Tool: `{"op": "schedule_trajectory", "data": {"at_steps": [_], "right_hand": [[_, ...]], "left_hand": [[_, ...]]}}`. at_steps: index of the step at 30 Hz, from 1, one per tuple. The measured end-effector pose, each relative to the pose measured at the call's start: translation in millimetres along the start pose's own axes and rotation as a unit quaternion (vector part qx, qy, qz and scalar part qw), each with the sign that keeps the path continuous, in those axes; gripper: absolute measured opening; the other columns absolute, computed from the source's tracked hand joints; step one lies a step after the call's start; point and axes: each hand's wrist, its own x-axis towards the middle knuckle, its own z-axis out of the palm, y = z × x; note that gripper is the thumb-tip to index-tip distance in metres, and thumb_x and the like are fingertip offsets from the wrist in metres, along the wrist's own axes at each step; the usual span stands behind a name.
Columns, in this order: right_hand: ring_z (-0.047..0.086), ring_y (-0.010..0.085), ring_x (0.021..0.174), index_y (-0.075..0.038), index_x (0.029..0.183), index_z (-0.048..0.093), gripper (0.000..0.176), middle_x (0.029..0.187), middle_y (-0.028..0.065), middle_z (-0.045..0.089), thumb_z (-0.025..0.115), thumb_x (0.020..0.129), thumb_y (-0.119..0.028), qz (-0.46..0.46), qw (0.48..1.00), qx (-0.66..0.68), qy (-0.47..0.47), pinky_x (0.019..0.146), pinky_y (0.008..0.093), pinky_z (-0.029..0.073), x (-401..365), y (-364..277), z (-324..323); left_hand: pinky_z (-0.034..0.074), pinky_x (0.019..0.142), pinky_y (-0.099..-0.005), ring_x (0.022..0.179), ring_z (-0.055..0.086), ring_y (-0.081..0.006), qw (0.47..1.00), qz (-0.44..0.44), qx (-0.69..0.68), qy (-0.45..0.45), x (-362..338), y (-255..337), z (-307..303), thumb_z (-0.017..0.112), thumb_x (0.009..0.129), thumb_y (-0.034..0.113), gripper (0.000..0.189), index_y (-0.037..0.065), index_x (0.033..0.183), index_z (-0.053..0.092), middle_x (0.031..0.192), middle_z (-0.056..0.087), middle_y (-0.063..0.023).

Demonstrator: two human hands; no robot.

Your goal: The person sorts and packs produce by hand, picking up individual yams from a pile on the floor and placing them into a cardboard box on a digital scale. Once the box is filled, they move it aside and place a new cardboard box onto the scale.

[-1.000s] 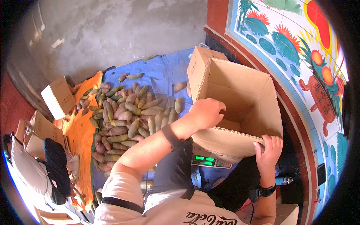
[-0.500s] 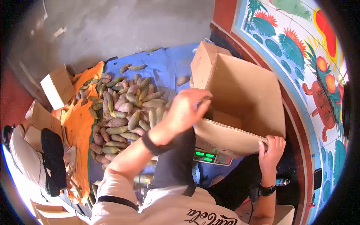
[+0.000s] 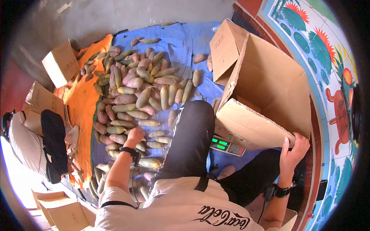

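Observation:
My right hand [image 3: 294,150] grips the near right corner of a large open cardboard box [image 3: 275,73], thumb outside and fingers over the rim. The box rests tilted on a digital scale [image 3: 225,146] with lit green displays. My left hand [image 3: 135,135] is low over a spread of long green and pinkish root vegetables [image 3: 142,98] that look like radishes. Its fingers are turned away from view, so I cannot see whether it grasps one. The box's inner floor is partly hidden by its near wall.
Blue sheeting [image 3: 169,38] and an orange sheet [image 3: 81,127] lie under the vegetables. Another person in a white shirt [image 3: 27,142] sits at the left near cardboard boxes [image 3: 61,63]. A painted tile wall [image 3: 323,57] curves along the right. My bent knee [image 3: 196,115] stands between vegetables and box.
My left hand has left the box's left rim and moved down-left to the vegetables. My right hand keeps its hold on the box corner. The camera view has shifted.

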Motion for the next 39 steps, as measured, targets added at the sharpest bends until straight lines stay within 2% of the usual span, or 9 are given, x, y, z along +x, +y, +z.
{"op": "schedule_trajectory", "data": {"at_steps": [3, 5, 9, 12, 14, 25, 26, 29, 39], "right_hand": [[0.047, 0.0342, 0.091, 0.0, 0.102, 0.052, 0.028, 0.094, 0.0161, 0.052, 0.059, 0.082, -0.02, 0.002, 1.0, -0.002, -0.008, 0.083, 0.0451, 0.035, 0, -1, 0], [0.047, 0.0342, 0.091, 0.0, 0.103, 0.052, 0.028, 0.096, 0.0163, 0.052, 0.058, 0.082, -0.018, 0.01, 1.0, -0.013, -0.005, 0.083, 0.0449, 0.035, -1, 1, 2], [0.048, 0.0352, 0.096, -0.001, 0.106, 0.052, 0.027, 0.101, 0.0173, 0.053, 0.056, 0.085, -0.018, 0.01, 0.999, -0.03, -0.016, 0.085, 0.0449, 0.036, -4, 5, 3], [0.048, 0.0358, 0.095, -0.001, 0.105, 0.052, 0.026, 0.1, 0.0179, 0.053, 0.056, 0.086, -0.018, 0.018, 0.999, -0.039, -0.022, 0.085, 0.0452, 0.036, -3, 6, 3], [0.047, 0.0349, 0.09, 0.0, 0.104, 0.051, 0.029, 0.096, 0.0183, 0.051, 0.057, 0.084, -0.019, 0.003, 0.999, -0.042, -0.011, 0.082, 0.0446, 0.036, 0, 1, 1], [0.048, 0.035, 0.089, 0.001, 0.101, 0.051, 0.029, 0.095, 0.0184, 0.053, 0.056, 0.085, -0.022, -0.005, 0.998, -0.055, -0.02, 0.083, 0.0462, 0.035, 0, 2, -1], [0.048, 0.0351, 0.089, 0.001, 0.101, 0.051, 0.029, 0.095, 0.0184, 0.053, 0.056, 0.084, -0.022, -0.001, 0.998, -0.054, -0.023, 0.084, 0.0462, 0.035, 0, 1, -1], [0.048, 0.0354, 0.089, 0.001, 0.102, 0.051, 0.029, 0.094, 0.0185, 0.052, 0.056, 0.084, -0.022, 0.0, 0.998, -0.053, -0.028, 0.084, 0.0462, 0.035, 1, 2, -1], [0.047, 0.0365, 0.092, 0.001, 0.104, 0.049, 0.031, 0.097, 0.0193, 0.052, 0.056, 0.084, -0.021, 0.007, 0.998, -0.044, -0.046, 0.084, 0.0468, 0.035, 0, 1, -3]], "left_hand": [[0.05, 0.079, -0.0442, 0.09, 0.063, -0.0352, 0.963, 0.064, 0.216, -0.15, -28, -25, 81, 0.053, 0.078, 0.023, 0.024, 0.009, 0.091, 0.068, 0.094, 0.066, -0.015], [0.049, 0.083, -0.0426, 0.097, 0.062, -0.0308, 0.974, -0.127, -0.076, -0.173, -67, -7, 80, 0.054, 0.078, 0.023, 0.03, 0.012, 0.103, 0.065, 0.103, 0.065, -0.0126], [0.041, 0.094, -0.0452, 0.114, 0.05, -0.0337, 0.964, -0.137, -0.037, -0.225, -95, 35, 109, 0.052, 0.08, 0.02, 0.039, 0.021, 0.119, 0.055, 0.119, 0.054, -0.0104], [0.038, 0.095, -0.0506, 0.115, 0.048, -0.0321, 0.978, -0.063, -0.01, -0.198, -102, 59, 130, 0.052, 0.083, 0.021, 0.037, 0.023, 0.119, 0.054, 0.117, 0.054, -0.0092], [0.035, 0.094, -0.0549, 0.116, 0.047, -0.0291, 0.961, 0.014, 0.043, -0.273, -98, 71, 133, 0.049, 0.086, 0.025, 0.03, 0.023, 0.115, 0.057, 0.117, 0.053, -0.0089], [0.036, 0.091, -0.0508, 0.114, 0.046, -0.0263, 0.953, 0.088, 0.171, -0.233, -98, 86, 140, 0.045, 0.088, 0.027, 0.028, 0.018, 0.11, 0.061, 0.116, 0.053, -0.0069], [0.029, 0.097, -0.0593, 0.113, 0.049, -0.0244, 0.964, 0.082, 0.155, -0.198, -100, 84, 158, 0.046, 0.089, 0.026, 0.025, 0.021, 0.106, 0.063, 0.116, 0.056, -0.0052], [0.029, 0.098, -0.0581, 0.109, 0.053, -0.025, 0.956, 0.043, 0.112, -0.269, -102, 87, 167, 0.045, 0.09, 0.026, 0.026, 0.022, 0.111, 0.06, 0.112, 0.058, -0.0051], [0.035, 0.094, -0.0519, 0.105, 0.056, -0.0252, 0.947, 0.125, 0.173, -0.24, -105, 85, 163, 0.045, 0.09, 0.025, 0.027, 0.02, 0.11, 0.061, 0.107, 0.06, -0.0048]]}}
